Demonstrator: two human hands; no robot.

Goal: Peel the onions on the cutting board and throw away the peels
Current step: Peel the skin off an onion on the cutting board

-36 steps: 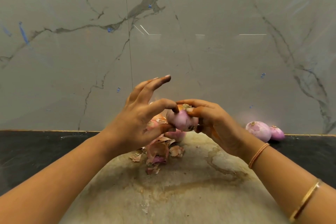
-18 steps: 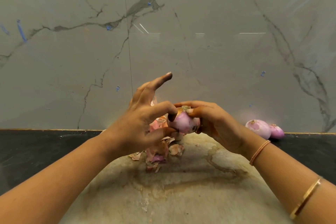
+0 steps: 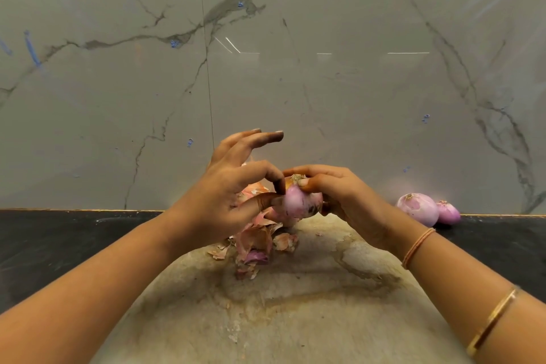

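Two peeled onions (image 3: 418, 209) sit on the counter (image 3: 59, 239), well apart. Third onion (image 3: 298, 204) is held above the cutting board (image 3: 295, 319). Right hand (image 3: 345, 195) curls round it. Left hand (image 3: 227, 189) pinches its side with thumb and forefinger, other fingers splayed. Mid-peel, I judge. Next: pull skin free onto the peels (image 3: 254, 242). Versus half a second ago: splayed fingers flatter, grips unchanged.

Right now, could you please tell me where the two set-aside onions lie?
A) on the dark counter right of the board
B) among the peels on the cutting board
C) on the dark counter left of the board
A: the larger onion and the smaller onion sit side by side on the dark counter, right of the cutting board, by the wall.
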